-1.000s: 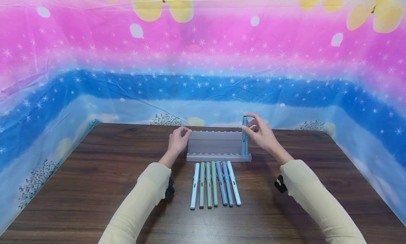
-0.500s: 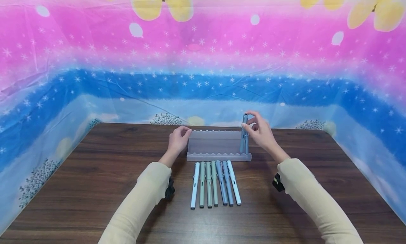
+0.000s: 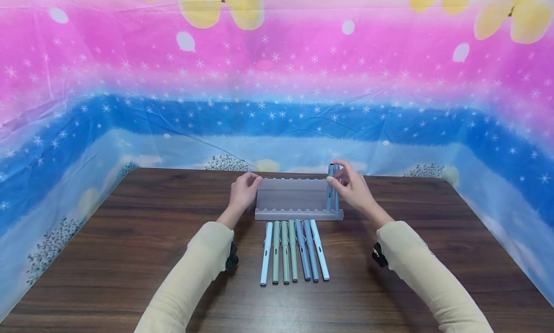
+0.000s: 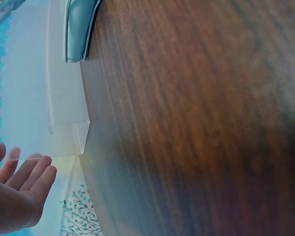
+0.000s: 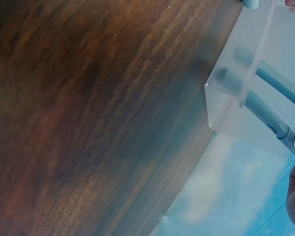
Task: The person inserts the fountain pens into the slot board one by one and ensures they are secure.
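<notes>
Two pens (image 3: 330, 194) stand at the right end of the rack (image 3: 292, 196), towards the table's (image 3: 130, 251) far edge; the right hand (image 3: 352, 186) pinches one, the left hand (image 3: 244, 189) the rack's upper left corner. Seven loose pens (image 3: 293, 251) lie before it.

On 1 dark brown wood-grain counter (image 3: 108, 227) lie 2 slim pale icy-blue capped pens (image 3: 266, 253), 3 sage-green capped pens (image 3: 285, 251) and 2 slate-blue capped pens (image 3: 310, 250), 7 altogether. Another 2 grey-blue pens (image 3: 329, 198) stand in 1 translucent frosted plastic rack (image 3: 292, 196), giving 9. There are 2 cream fabric sleeves (image 3: 186, 270), 2 small black wrist-worn objects (image 3: 232, 256) and 1 pink-and-blue snowflake-printed cloth backdrop (image 3: 277, 117).
</notes>
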Motion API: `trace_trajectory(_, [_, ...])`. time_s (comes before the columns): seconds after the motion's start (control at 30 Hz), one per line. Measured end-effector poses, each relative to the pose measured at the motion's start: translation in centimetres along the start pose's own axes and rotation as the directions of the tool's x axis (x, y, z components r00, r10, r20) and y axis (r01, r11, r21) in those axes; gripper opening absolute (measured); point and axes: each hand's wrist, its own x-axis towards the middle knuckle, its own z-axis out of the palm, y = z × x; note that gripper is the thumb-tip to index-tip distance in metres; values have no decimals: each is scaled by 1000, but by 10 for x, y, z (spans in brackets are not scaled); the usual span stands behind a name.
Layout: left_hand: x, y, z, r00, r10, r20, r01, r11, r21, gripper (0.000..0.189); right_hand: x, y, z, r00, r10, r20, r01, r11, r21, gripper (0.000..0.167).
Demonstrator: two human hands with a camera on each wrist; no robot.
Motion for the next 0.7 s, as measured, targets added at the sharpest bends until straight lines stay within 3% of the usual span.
trace_trajectory(0.37, [0,0,1,999,26,-23,-26,999,20,26,0,2,-2,1000,1,16,0,999,-35,41])
trace_trajectory(0.7, [0,1,1,1000,19,-20,-19,1000,18,25,2,6,-7,998,-44,46,50,989,-140,43])
